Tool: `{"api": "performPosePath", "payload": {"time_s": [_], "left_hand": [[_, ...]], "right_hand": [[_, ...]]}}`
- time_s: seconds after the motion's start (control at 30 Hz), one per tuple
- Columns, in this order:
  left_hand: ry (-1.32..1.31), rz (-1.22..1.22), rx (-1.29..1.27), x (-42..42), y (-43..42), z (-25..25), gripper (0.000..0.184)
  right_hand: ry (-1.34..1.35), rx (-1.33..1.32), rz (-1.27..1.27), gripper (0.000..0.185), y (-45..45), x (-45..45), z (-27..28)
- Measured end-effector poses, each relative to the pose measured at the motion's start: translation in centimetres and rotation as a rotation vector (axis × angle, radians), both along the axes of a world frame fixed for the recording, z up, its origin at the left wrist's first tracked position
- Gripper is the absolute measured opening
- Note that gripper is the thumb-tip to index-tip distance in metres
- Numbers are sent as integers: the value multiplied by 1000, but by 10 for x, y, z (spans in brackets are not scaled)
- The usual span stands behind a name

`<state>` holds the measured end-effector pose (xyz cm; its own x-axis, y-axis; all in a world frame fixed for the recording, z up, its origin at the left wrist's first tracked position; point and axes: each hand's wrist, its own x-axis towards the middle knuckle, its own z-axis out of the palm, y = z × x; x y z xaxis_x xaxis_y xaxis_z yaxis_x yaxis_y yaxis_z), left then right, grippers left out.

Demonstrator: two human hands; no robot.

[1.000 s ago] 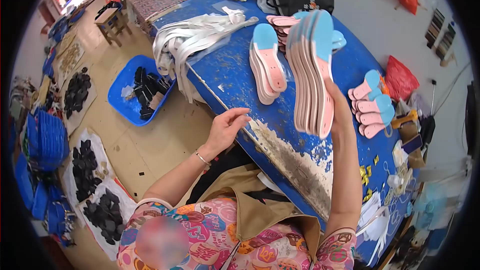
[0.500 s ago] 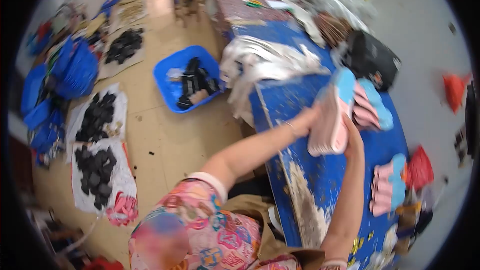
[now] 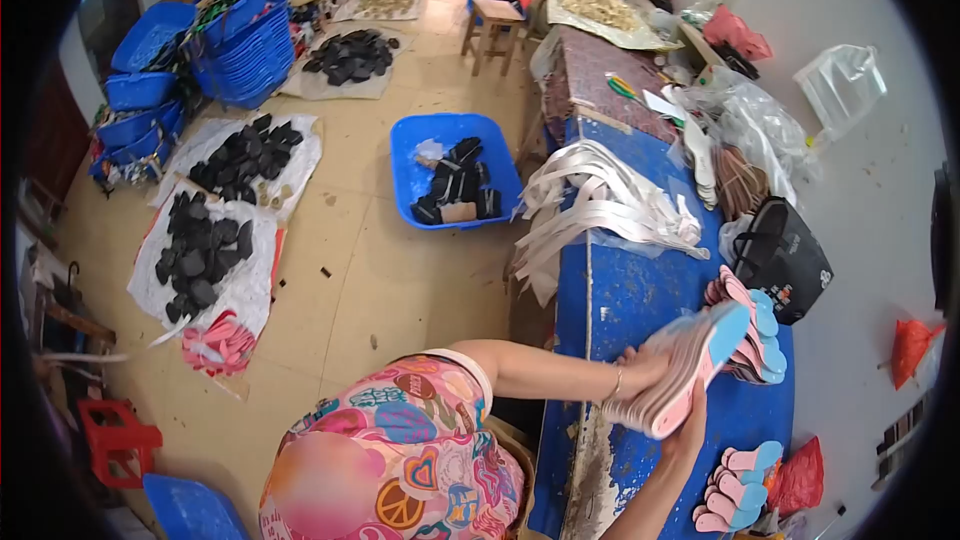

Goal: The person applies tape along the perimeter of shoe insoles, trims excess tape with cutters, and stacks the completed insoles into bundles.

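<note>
A stack of shoe insoles (image 3: 692, 365), pink with a light blue end, is held between both hands over the blue table. My left hand (image 3: 645, 372) grips the stack from its left side, fingers partly hidden by the layers. My right hand (image 3: 686, 430) is closed round the lower right edge near the pink end. The stack is tilted, and its layers look slightly fanned. Just beyond it, more pink and blue insoles (image 3: 765, 340) lie overlapped on the table. Another overlapped group of insoles (image 3: 738, 490) rests nearer the front, to the right of my right hand.
White strips (image 3: 600, 195) drape over the edge of the blue table (image 3: 640, 285). A black bag (image 3: 785, 258) stands against the wall. On the floor are a blue basket (image 3: 455, 125) with black pieces, piles of black pieces (image 3: 205, 250) on sheets, and a red stool (image 3: 115, 440).
My view has shifted, showing more of the room's far end. The insole stack, still in both hands, is tilted more to the right, with its layers more spread.
</note>
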<state>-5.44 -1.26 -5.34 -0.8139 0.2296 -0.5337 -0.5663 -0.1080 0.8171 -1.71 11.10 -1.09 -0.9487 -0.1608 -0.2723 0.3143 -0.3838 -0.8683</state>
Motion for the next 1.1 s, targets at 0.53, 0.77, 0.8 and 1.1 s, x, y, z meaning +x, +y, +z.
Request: {"api": "performPosePath", "payload": {"time_s": [0.53, 0.77, 0.8, 1.1], "left_hand": [[1057, 70, 80, 128, -5, 16, 60], [2012, -365, 25, 93, 33, 43, 14], [2025, -407, -50, 93, 37, 37, 11], [1948, -715, -261, 89, 26, 65, 27]], "right_hand": [[-403, 138, -286, 52, 63, 190, 2], [-85, 26, -346, 45, 35, 187, 1], [-91, -21, -382, 43, 38, 192, -5], [24, 521, -691, 22, 89, 262, -33]]}}
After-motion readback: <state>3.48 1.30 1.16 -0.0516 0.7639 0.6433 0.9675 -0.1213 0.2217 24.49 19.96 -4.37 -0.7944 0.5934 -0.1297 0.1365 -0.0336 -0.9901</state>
